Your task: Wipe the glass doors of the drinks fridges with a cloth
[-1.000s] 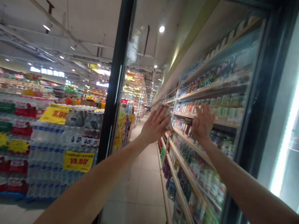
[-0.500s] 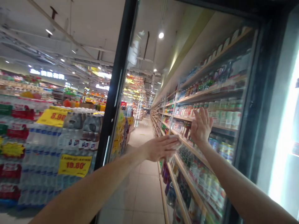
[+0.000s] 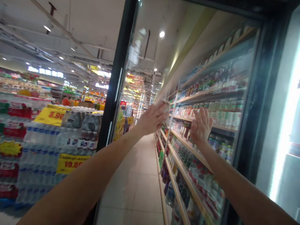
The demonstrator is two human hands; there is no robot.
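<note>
A tall glass door (image 3: 145, 68) with a dark frame (image 3: 119, 68) stands open in front of me. My left hand (image 3: 151, 120) holds a pale crumpled cloth (image 3: 167, 109) against the pane, fingers pressed over it. Whether it is fabric or paper I cannot make out. To the right, my right hand (image 3: 202, 125) is raised with its palm toward the glass and its fingers stretched upward; it appears to rest on the pane and holds nothing.
Long shelves of bottled drinks (image 3: 187, 150) show in the pane beside a tiled aisle (image 3: 142, 181). Stacked bottle packs (image 3: 37, 156) with yellow price signs (image 3: 50, 115) stand at left. A bright light strip (image 3: 284, 131) runs along the right.
My left hand has moved up and slightly left across the pane with the cloth. My right hand stays nearly in place.
</note>
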